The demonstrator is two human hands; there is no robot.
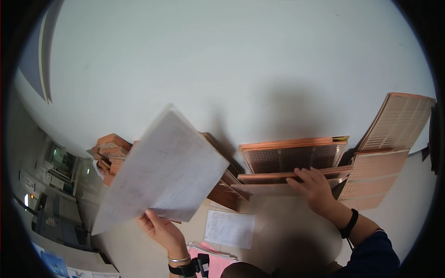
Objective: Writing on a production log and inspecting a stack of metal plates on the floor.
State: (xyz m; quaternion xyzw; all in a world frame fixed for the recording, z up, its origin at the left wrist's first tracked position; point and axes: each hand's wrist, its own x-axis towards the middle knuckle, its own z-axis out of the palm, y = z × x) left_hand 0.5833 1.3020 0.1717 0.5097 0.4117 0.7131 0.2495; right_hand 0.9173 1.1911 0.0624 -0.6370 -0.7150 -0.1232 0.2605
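At the lower left my left hand (162, 231) grips the bottom edge of a large thin grey-white panel (162, 171), thumb on its near face. The panel is tilted, one corner pointing up, and hides part of what stands behind it. My right hand (313, 191) reaches over a row of upright copper-edged panels (264, 178), its fingers spread at their top edges. Whether those fingers touch a panel is hard to tell. Just behind leans a stack of copper-edged panels (296, 157) with a dark, finely patterned face.
Taller copper-coloured panels (394, 123) lean at the right, and bundled panels (111, 155) stand at the left. A pale wall (259, 60) rises behind. Nearer lie a written sheet of paper (229, 228) and pink papers (218, 264).
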